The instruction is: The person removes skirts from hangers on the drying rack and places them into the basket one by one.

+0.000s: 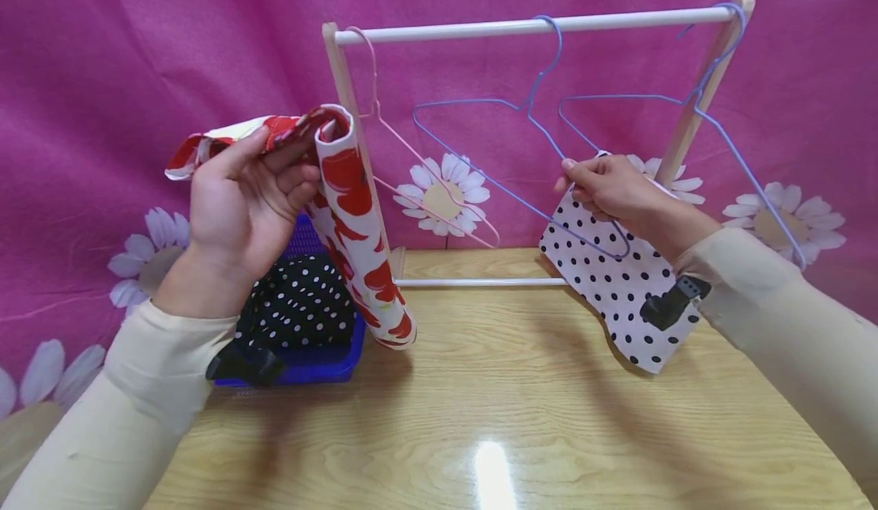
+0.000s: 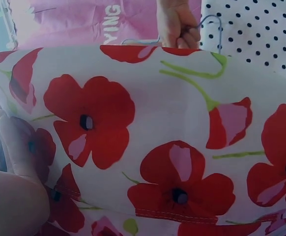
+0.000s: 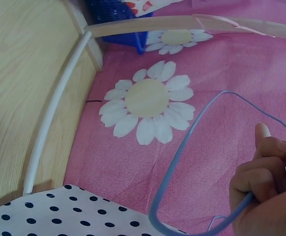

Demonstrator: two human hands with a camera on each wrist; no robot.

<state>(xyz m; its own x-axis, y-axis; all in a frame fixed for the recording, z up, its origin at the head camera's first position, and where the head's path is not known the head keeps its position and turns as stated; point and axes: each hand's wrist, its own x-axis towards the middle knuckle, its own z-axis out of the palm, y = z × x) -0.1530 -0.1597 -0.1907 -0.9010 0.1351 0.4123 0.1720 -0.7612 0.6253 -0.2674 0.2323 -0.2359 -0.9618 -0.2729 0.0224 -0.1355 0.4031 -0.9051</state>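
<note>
In the head view my left hand point(image 1: 240, 197) holds up a white cloth printed with red flowers point(image 1: 360, 213), its long folded part hanging down. The same cloth point(image 2: 153, 123) fills most of the left wrist view, with the hand at its left edge. My right hand point(image 1: 620, 194) pinches the sloping arm of a blue clothes hanger point(image 1: 473, 171), whose hook sits over the white rail point(image 1: 439, 31). From the right wrist, the curled fingers lie around the blue wire. Behind that hand hangs a white cloth with black dots point(image 1: 617, 289).
A pink hanger point(image 1: 439, 182) hangs at the rail's left end, another blue hanger point(image 1: 737, 159) at its right end. The blue basket point(image 1: 295, 373) at left holds a black cloth with white dots point(image 1: 302, 300). The rack stands on a wooden table point(image 1: 480, 388) before a pink flowered curtain point(image 1: 206, 30).
</note>
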